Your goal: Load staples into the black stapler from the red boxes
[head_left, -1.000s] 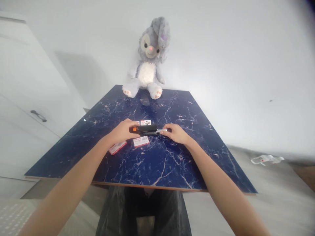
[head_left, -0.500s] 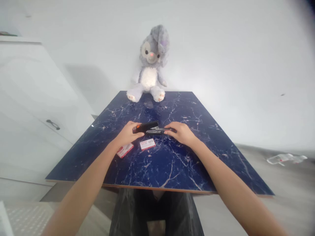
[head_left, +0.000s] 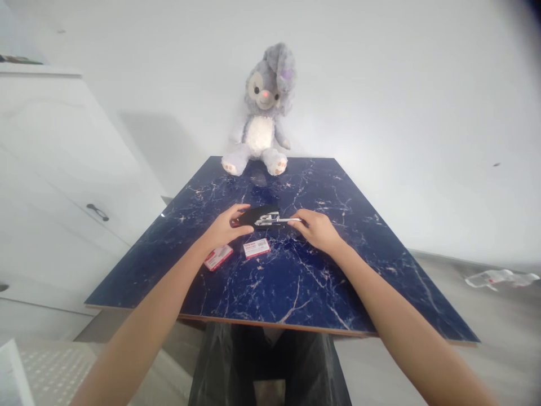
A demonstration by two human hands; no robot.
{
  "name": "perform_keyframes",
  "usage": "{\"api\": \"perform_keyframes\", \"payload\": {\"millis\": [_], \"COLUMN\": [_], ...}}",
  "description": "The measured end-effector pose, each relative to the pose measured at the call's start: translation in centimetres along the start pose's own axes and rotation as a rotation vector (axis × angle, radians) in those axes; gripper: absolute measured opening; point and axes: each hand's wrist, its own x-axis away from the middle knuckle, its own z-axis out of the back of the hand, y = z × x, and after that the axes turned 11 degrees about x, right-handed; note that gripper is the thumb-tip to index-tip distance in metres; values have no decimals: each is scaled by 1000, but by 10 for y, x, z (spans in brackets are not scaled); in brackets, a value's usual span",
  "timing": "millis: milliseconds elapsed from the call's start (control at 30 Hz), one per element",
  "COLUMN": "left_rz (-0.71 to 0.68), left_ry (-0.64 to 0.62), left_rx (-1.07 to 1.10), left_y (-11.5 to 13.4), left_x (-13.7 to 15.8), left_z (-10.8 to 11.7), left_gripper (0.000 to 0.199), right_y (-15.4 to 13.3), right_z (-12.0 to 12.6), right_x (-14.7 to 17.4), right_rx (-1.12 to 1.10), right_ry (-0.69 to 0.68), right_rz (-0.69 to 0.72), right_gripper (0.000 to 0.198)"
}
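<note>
A black stapler [head_left: 258, 216] with an orange-red mark near its left end lies across the middle of the table. My left hand [head_left: 224, 228] is around that left end, thumb on the near side and fingers on the far side. From the stapler's right end sticks out a thin metal slide [head_left: 285, 220]. The fingertips of my right hand [head_left: 316, 228] are closed on the slide's outer end. Two small red-and-white boxes lie just in front: one box [head_left: 257, 248] in plain view, the other box [head_left: 218, 258] partly behind my left wrist.
A grey plush rabbit [head_left: 262, 113] sits at the far edge of the dark blue marbled table [head_left: 296, 293], against the wall. White cabinets [head_left: 63, 169] stand on the left. Clear plastic packaging [head_left: 499, 278] lies on the floor at the right.
My left index finger has lifted off the stapler a little, and the stapler has turned slightly, showing more of its metal parts. The whole view has shifted a little.
</note>
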Motion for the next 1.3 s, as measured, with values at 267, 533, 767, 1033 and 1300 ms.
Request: {"api": "perform_keyframes", "payload": {"millis": [267,533,767,1033,1300], "left_rz": [-41,-136,-61,-88,-99], "left_ry": [111,-48,44,42,35], "left_rx": [-210,-394,-319,-430,-530], "left_y": [13,15,10,20,21], "left_x": [6,7,5,2,3], "left_z": [-12,-17,-18,-11,-9], "left_gripper": [85,83,99,59,54], "right_y": [-15,-26,-25,-23,-20], "right_z": [5,7,5,-6,-6], "right_x": [3,4,4,3,2], "right_rx": [-44,-81,-79,-57,-73], "right_ry": [103,106,81,107,135], "right_rz": [80,216,141,27,-32], "right_gripper": [32,27,30,30,30]}}
